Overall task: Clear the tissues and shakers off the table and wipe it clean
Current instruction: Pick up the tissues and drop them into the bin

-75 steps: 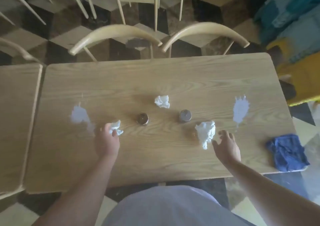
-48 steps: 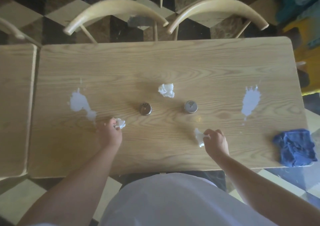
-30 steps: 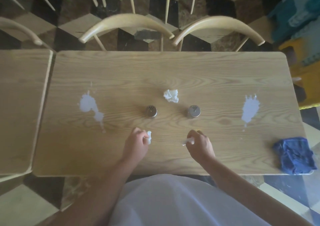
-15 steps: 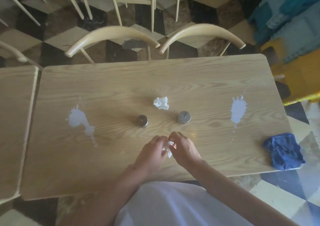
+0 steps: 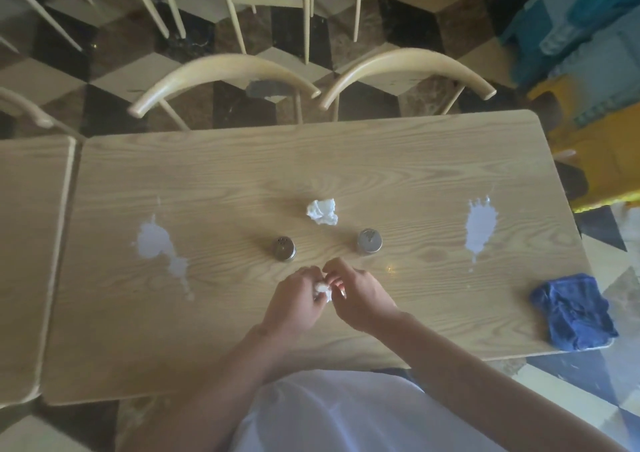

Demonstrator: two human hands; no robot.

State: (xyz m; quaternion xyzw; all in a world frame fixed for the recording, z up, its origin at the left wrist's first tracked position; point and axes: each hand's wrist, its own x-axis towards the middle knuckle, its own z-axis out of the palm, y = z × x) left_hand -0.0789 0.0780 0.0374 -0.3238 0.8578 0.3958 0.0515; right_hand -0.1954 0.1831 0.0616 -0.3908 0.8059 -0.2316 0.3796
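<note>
Wooden table (image 5: 242,347): left hand (image 5: 294,304) and right hand (image 5: 360,299) clamped together on wadded tissue (image 5: 322,288); no readable writing.

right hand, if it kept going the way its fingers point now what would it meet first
The right hand points up and left, so it first presses further into the tissue wad and left hand; beyond those, probably the left shaker.

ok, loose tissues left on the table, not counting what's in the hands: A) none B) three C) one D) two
C: only one crumpled tissue lies loose, beyond the two shakers; the other tissue is pinched between the left hand and right hand.
</note>
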